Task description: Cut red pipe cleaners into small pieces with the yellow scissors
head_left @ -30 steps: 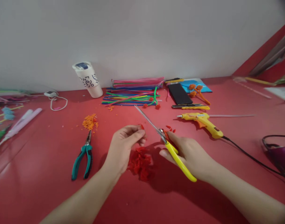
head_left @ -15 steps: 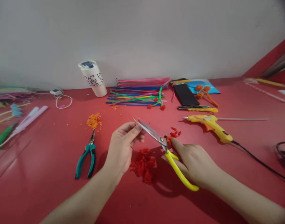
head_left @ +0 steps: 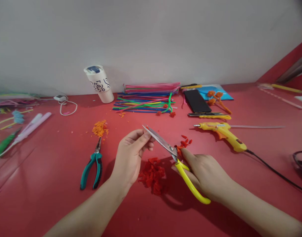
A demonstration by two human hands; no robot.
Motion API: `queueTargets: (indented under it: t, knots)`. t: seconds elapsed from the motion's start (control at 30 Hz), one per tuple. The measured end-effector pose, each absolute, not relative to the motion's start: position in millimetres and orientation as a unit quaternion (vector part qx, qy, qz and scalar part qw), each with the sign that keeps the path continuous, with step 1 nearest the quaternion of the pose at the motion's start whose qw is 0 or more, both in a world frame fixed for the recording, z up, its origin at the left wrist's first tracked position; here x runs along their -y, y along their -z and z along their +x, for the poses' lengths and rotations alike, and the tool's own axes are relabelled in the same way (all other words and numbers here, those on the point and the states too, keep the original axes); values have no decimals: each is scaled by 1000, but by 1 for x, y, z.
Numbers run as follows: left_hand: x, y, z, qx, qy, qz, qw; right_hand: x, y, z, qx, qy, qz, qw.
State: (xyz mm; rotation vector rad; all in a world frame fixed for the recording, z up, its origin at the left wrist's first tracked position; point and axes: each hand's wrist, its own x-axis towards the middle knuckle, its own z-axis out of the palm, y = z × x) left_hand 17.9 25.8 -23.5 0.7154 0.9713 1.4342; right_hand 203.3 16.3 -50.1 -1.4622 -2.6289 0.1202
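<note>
Left hand (head_left: pixel 128 153) pinches small red piece (head_left: pixel 147 127); right hand (head_left: pixel 205 174) grips scissors (head_left: pixel 162 140), blade tips at piece. Red scraps (head_left: pixel 153 176) between hands, nearer body. Step: apparently trimming; next snip calls for steady pinch, skin clear.

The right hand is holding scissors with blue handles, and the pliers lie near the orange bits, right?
Not quite: the head view shows that the handles are yellow, not blue. The right hand does hold the scissors, and the pliers do lie near the orange bits.
</note>
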Motion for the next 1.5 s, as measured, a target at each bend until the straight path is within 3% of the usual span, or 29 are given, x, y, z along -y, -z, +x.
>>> queueTargets:
  t: [0.53, 0.77, 1.0, 1.1, 1.23, 1.5]
  knots:
    - [-25, 22, 18, -409, -613, 302, 605, -17, 50, 204, 861, -53, -501, 70]
    - [-25, 22, 20, -400, -600, 289, 629, -20, 32, 200, 802, -193, -561, 66]
    - [-18, 24, 25, -401, -462, 350, 710, -23, 26, 191, 658, -468, -534, 250]
    - [-14, 24, 28, -408, -387, 382, 734, -24, 28, 190, 614, -552, -456, 333]
    - [-12, 23, 30, -416, -331, 404, 744, -24, 27, 193, 608, -600, -394, 341]
    - [-12, 25, 33, -417, -347, 418, 729, -18, 20, 189, 593, -550, -493, 322]
